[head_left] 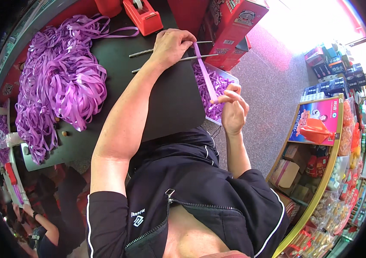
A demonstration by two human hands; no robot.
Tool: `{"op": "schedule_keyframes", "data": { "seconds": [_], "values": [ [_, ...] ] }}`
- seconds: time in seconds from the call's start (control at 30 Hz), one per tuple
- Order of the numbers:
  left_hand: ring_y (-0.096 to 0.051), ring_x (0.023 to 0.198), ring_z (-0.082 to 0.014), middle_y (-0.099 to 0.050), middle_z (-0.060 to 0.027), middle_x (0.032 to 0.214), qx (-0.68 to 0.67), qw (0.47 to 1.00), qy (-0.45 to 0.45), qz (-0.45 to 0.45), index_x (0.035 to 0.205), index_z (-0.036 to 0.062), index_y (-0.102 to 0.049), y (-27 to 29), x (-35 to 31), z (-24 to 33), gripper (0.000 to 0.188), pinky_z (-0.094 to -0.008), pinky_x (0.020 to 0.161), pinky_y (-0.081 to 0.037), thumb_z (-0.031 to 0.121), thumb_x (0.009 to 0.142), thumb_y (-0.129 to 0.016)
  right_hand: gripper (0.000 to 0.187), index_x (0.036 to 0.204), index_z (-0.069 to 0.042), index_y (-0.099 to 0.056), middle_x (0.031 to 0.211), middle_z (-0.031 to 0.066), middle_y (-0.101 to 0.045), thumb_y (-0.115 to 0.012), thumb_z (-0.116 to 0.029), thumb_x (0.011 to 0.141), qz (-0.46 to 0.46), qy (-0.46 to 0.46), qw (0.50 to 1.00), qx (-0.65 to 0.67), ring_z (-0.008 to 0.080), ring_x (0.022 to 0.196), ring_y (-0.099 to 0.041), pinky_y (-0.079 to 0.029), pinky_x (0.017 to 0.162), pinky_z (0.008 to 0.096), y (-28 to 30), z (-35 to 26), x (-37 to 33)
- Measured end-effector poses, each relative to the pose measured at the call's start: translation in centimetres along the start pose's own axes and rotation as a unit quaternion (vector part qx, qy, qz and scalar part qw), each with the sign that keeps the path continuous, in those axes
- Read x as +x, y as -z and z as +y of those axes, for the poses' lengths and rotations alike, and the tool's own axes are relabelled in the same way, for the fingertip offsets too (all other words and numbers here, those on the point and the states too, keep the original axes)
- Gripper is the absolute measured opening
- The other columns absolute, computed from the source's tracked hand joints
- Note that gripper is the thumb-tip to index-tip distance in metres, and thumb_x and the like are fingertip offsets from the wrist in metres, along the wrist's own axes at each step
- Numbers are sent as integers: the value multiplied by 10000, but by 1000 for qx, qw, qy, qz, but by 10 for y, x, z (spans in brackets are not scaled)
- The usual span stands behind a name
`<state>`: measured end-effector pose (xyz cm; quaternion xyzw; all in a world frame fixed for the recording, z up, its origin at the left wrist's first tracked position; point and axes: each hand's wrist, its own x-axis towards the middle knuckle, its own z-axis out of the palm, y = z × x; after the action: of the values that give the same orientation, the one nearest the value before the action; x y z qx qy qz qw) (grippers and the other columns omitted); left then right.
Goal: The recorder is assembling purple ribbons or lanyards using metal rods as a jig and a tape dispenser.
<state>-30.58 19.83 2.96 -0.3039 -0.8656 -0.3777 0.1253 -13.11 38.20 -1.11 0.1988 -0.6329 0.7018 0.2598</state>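
Note:
A strip of purple ribbon [205, 75] stretches between my two hands beyond the right edge of the dark table. My left hand [168, 50] reaches across two thin metal rods and pinches the ribbon's far end. At the near end, the fingertips of my right hand [234, 109] close on the same strip. Under the ribbon, a clear plastic bin [233, 77] holds many short purple pieces. The metal rods [183, 59] stick out past the table edge, partly hidden by my left hand. A big tangled heap of purple ribbon [71, 81] lies on the left of the table.
A red tape dispenser [144, 18] stands at the table's far side, with red boxes [239, 26] to its right. On the right is a glass display cabinet [312, 163] with packaged goods. Another person's arm [47, 228] shows at lower left.

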Motion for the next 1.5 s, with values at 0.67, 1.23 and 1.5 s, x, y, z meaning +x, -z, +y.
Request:
{"op": "schedule_keyframes", "data": {
  "seconds": [0.67, 1.23, 1.5],
  "values": [
    [-507, 1171, -209, -706, -34, 978, -5, 998, 54, -25, 1200, 30, -437, -1, 2, 0, 422, -391, 1045, -266, 190, 843, -596, 576, 1376, -21, -425, 1067, 134, -684, -249, -418, 997, -165, -118, 979, -29, 129, 1021, -479, -273, 1008, 304, 5, 124, 206],
    [-537, 1111, -226, -703, -20, 965, 10, 1000, 28, -1, 1164, 53, -478, -2, -2, -3, 346, -396, 1022, -291, 158, 849, -577, 579, 1382, -3, -403, 1042, 79, -681, -260, -416, 1003, -127, -235, 961, -76, 137, 939, -582, -383, 933, 294, 17, 133, 99],
    [-556, 1086, -198, -701, 17, 981, 50, 999, -14, -1, 1159, 138, -560, -8, -3, -5, 297, -391, 1008, -307, 162, 863, -552, 524, 1340, 79, -370, 1079, 135, -667, -197, -309, 1033, 37, -156, 985, -63, 168, 1088, -554, -340, 1015, 322, -4, 78, 34]
  ]
}}
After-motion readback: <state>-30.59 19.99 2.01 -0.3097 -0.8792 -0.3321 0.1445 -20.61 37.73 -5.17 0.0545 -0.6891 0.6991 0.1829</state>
